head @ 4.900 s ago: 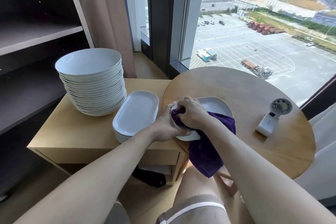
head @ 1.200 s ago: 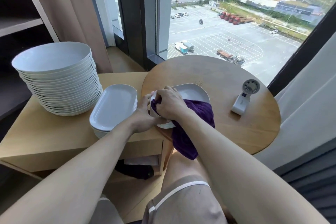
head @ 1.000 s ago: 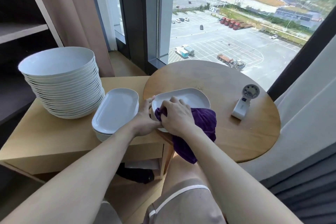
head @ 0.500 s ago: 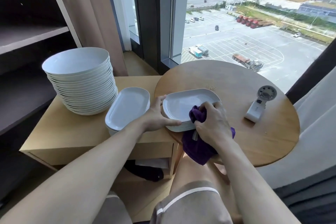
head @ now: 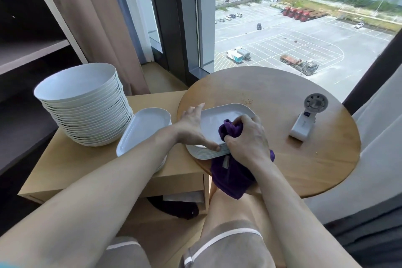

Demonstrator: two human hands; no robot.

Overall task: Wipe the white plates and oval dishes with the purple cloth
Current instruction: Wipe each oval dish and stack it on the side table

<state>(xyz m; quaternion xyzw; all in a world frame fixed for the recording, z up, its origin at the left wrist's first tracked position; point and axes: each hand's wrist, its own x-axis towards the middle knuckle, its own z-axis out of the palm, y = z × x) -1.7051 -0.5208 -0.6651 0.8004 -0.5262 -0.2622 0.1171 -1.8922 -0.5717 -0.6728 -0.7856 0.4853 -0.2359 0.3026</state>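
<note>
Centre frame, on the round wooden table (head: 282, 159) by the window (head: 282, 28), my right hand (head: 248, 139) grips the bunched purple cloth (head: 230, 129) against the top oval dish (head: 226, 113); my left hand (head: 191, 128), spread, rests on its rim.

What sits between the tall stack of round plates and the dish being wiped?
A low stack of white oval dishes on the wooden cabinet, seen in head view.
</note>
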